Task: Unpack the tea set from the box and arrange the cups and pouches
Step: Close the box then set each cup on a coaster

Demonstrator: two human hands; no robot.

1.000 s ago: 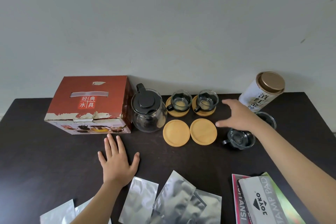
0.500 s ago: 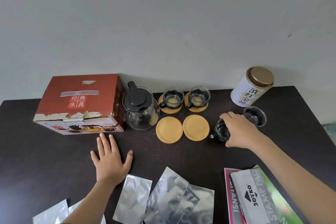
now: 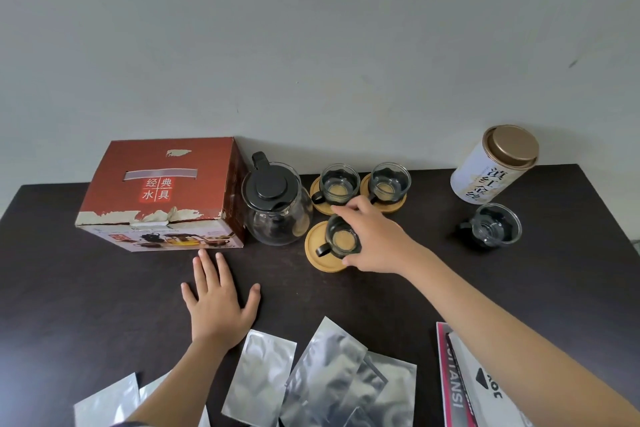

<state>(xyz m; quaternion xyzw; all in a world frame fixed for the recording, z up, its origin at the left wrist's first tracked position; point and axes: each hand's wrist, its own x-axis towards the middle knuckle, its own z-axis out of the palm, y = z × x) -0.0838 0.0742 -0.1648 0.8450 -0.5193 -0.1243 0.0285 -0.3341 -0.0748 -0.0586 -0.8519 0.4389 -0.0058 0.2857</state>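
Observation:
My right hand (image 3: 377, 239) is shut on a small glass cup (image 3: 341, 241) with a black handle, holding it on the front-left wooden coaster (image 3: 318, 258). The coaster to its right is hidden under that hand. Two more cups (image 3: 338, 182) (image 3: 388, 182) stand on coasters behind. A fourth cup (image 3: 495, 227) stands alone on the table at the right. My left hand (image 3: 218, 302) lies flat on the table, fingers spread. Several silver pouches (image 3: 325, 378) lie along the near edge. The red box (image 3: 156, 184) stands closed at the back left.
A glass teapot (image 3: 275, 204) with a black lid stands between the box and the cups. A white tea tin (image 3: 491, 170) with a gold lid stands at the back right. A stamp pad pack and booklets (image 3: 460, 388) lie at the near right on the dark table (image 3: 86, 288).
My right hand took hold of a cup at the right and carried it left onto the front-left coaster. My left hand stayed flat on the table.

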